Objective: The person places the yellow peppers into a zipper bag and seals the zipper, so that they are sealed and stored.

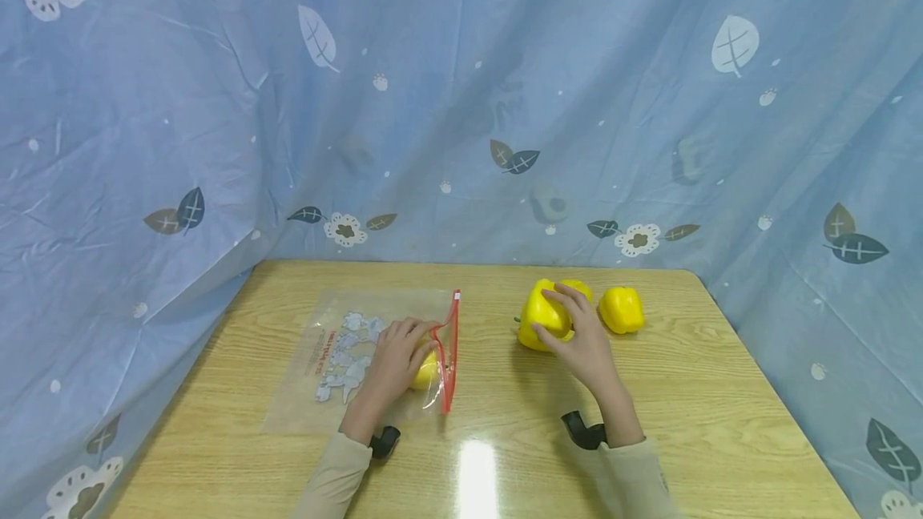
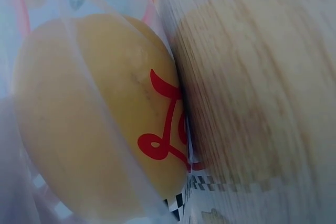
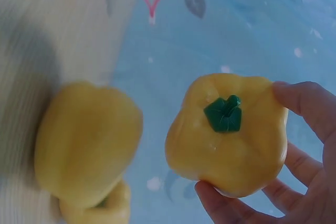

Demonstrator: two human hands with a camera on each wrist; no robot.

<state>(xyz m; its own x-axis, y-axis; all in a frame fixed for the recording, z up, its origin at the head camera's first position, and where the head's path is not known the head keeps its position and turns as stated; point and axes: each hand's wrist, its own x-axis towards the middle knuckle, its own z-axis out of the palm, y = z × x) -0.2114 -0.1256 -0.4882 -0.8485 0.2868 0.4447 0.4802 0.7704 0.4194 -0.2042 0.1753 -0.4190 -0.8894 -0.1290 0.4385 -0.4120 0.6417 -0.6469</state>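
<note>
Yellow bell pepper [image 1: 542,320]: gripped in the right hand [image 1: 587,349], on the right half of the table [image 1: 649,423]; its green stem [image 3: 224,114] points left toward the bag.
Right grip: thumb and fingers spread wide around the pepper's sides, fingertips pressed to its skin, the stem end uncovered.
Left hand [image 1: 392,359]: lies over the bag at its mouth, fingers bent and touching the plastic near the edge; whether they pinch it, I cannot tell.
Clear bag [image 1: 299,395]: flat on the left half of the table, printed with grey-blue figures and red lettering; its red zip edge [image 1: 454,343] faces right, the two lips parted.
Bagged pepper [image 1: 425,372]: yellow, inside the bag just behind the mouth, partly below the left hand; the left wrist view shows red script across it.
Rear pepper [image 1: 582,287]: beyond the held one, partly hidden by it and the right fingers.
Far-right pepper [image 1: 622,310]: on the table, near the rear pepper.
Backdrop: blue curtain [image 1: 433,102] with leaves and flowers.
Sleeves: beige, on both forearms.
</note>
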